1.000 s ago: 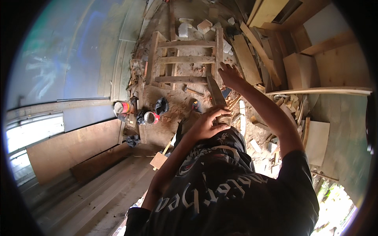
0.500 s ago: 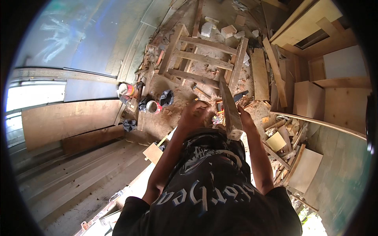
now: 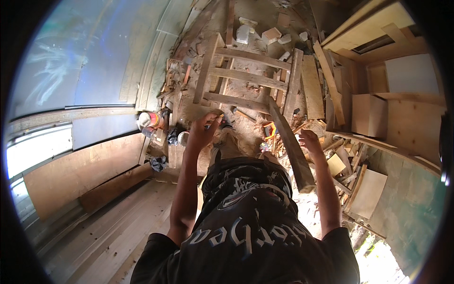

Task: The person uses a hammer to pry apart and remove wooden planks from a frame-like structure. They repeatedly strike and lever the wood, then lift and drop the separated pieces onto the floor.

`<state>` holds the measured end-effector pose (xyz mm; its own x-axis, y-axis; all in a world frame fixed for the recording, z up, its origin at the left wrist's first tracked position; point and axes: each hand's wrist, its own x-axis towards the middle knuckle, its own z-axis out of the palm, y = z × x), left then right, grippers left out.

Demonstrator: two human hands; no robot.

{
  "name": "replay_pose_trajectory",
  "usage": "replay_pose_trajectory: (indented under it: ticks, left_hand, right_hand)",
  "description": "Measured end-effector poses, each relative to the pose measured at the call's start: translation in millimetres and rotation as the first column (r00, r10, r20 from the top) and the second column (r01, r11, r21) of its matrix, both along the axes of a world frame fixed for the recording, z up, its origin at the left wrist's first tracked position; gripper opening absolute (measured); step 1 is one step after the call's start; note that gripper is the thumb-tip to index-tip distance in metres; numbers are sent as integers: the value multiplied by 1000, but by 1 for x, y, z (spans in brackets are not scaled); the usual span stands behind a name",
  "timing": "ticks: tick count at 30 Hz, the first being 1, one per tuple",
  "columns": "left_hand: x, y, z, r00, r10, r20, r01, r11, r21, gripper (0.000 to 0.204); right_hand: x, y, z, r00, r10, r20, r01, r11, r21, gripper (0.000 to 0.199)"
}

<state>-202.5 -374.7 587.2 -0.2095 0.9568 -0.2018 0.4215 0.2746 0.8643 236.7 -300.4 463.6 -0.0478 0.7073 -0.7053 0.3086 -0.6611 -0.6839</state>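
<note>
My left hand is raised left of my legs, its fingers pinched together around something small with a pale orange tip, too small to name. My right hand hovers just right of a long squared wooden beam; its fingers are loosely bent and apart, with nothing visible in them. The beam slants, its near end beside my waist and its far end by a wooden frame. That frame has two side posts and several crossbars. A hammer lies on the dirt floor in front of the frame.
At left, a paint bucket stands by black plastic. An orange-and-yellow object lies behind the beam. Wood offcuts are heaped at right, below a wooden cabinet. Pale blocks lie beyond the frame.
My left hand has moved left and up, away from my middle. The beam's near end has swung right and closer to me. My right hand has shifted right, away from the beam.
</note>
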Motion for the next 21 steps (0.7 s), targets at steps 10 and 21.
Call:
replay_pose_trajectory:
  ticks: [10,21]
  left_hand:
    - [-192,8,18,981,189,-38,-188,982,29,21]
    - [-250,-106,-5,816,571,-90,-572,820,13,28]
  right_hand:
    - [-122,124,102,665,481,571,-677,712,187,38]
    - [-390,196,60,479,786,392,-874,385,295,48]
